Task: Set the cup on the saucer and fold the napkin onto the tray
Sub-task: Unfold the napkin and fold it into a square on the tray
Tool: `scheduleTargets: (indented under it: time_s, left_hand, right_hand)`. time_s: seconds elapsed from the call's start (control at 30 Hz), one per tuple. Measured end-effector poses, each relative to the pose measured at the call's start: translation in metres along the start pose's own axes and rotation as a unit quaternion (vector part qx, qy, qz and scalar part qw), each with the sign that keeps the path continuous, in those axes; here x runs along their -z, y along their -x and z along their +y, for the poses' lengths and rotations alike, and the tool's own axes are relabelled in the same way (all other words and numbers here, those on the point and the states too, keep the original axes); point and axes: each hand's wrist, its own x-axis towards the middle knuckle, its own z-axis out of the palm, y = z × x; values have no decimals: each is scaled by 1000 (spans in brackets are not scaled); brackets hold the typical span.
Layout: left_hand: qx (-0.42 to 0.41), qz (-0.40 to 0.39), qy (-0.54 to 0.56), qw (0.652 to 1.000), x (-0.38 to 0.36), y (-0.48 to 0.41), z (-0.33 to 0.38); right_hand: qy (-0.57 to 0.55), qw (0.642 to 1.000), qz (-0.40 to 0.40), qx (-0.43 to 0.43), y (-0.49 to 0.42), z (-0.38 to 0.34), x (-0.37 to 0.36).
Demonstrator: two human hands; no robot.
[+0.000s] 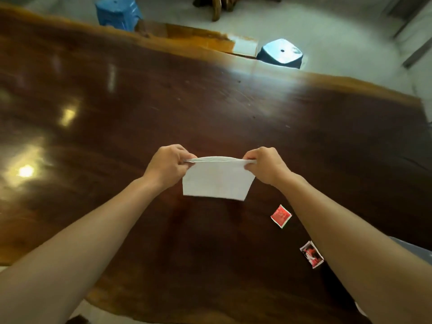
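A: Status on the white paper napkin (pixel 217 180)?

B: It is held up above the dark polished wooden table (pixel 210 94), centre-near. The top edge is pinched at its left end by the left hand (pixel 167 166) and at its right end by the right hand (pixel 265 164). Both hands are closed on it, with nothing else carried. Layers are seen stacked along the top edge, so at least one fold is judged done. The lower edge hangs free, apart from the table as far as can be told.

A: Cup, saucer, tray?

B: None is seen in this view. The cup step cannot be judged. The napkin is not yet laid on any tray, so that part is judged open: finish the fold, then place.

A: Anything in the way?

B: Little. A small red square packet (pixel 281 215) lies on the table near-right, just left of the right forearm. A second small packet with a red and white print (pixel 312 254) lies nearer, same side. Both are well clear of the napkin. Two blue plastic stools are seen on the floor past the far table edge: one far-left (pixel 118 12), one far-right (pixel 281 53). No obstruction is expected from either.
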Motion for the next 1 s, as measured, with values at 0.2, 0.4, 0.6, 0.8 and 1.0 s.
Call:
scheduleTargets:
  time_s: [0.2,0.4,0.6,0.8,1.0]
  left_hand:
    - [-118,71,-70,988,24,37,11]
    - [0,-66,-147,987,-47,112,-37]
    - [121,-203,-30,971,-82,157,-69]
    - [284,-41,170,943,-85,112,-85]
    - [364,-15,205,909,-119,79,-98]
  right_hand:
    - [48,991,86,93,51,-16,2]
    - [137,990,-16,27,104,8,-91]
    - [-9,987,-142,-73,129,30,-133]
    - [-261,936,-18,-235,77,34,-134]
    - [-255,929,31,-266,33,43,-168]
